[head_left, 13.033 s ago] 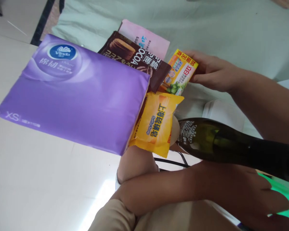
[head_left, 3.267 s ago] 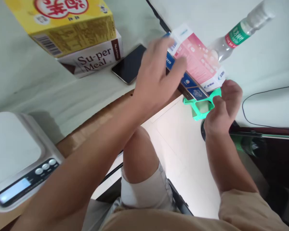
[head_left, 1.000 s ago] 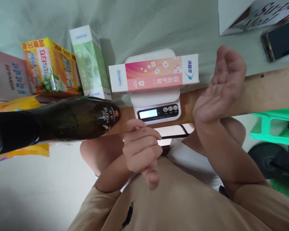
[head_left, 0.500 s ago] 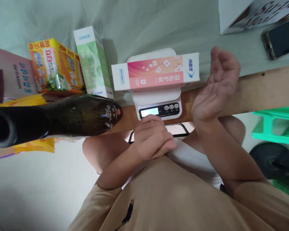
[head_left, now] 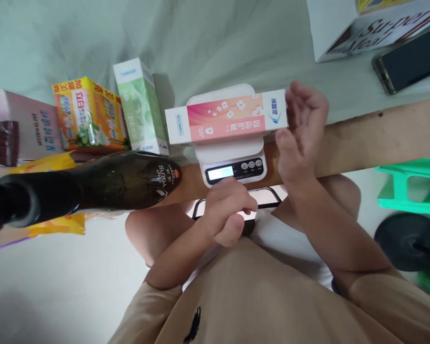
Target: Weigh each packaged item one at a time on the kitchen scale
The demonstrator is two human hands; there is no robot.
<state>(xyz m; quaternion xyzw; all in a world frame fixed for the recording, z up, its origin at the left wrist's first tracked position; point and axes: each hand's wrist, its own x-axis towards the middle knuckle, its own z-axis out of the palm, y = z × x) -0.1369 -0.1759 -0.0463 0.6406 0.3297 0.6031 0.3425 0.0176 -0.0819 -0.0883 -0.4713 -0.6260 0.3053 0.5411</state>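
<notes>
right hand (head_left: 303, 131) open beside pink box (head_left: 225, 118) (on scale (head_left: 232, 165)) | left hand (head_left: 226, 210) curled

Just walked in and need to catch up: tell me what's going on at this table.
A person sits at the table weighing a pink carton, which lies across a small white scale. The right hand is open at the carton's end, fingers by it. The left hand is curled just below the lit display. A dark bottle lies to the left.
</notes>
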